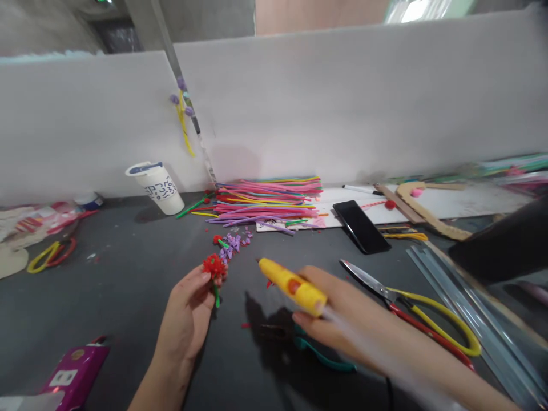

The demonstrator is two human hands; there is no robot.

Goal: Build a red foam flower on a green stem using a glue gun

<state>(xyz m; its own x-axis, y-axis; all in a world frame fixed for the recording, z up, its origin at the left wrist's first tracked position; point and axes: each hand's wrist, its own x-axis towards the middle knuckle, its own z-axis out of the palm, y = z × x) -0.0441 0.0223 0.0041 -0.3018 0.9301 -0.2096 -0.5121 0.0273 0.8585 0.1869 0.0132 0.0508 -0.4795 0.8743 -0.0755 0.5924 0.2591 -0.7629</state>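
Note:
My left hand (pixel 190 302) pinches a small red fuzzy flower (pixel 214 266) with a short green stem pointing down. Just beyond it lie several purple curled pieces (pixel 231 245) beside another small red piece with green. To the right, my right hand (pixel 321 302) is closed around a yellow hot glue gun (pixel 293 285). Its dark nozzle points left toward the flower, apart from it, and a translucent glue stick (pixel 368 337) trails blurred from its back. Beneath this hand, a tool with teal handles (pixel 325 357), seemingly pliers, lies partly hidden on the dark table.
Coloured pipe cleaners (pixel 265 202) are heaped by the white partition (pixel 342 103). A paper cup (pixel 158 188) stands left of them. Right are a phone (pixel 362 225), large scissors (pixel 411 308) and clear glue sticks (pixel 479 325). Small scissors (pixel 51 256) and a purple box (pixel 77 374) lie left.

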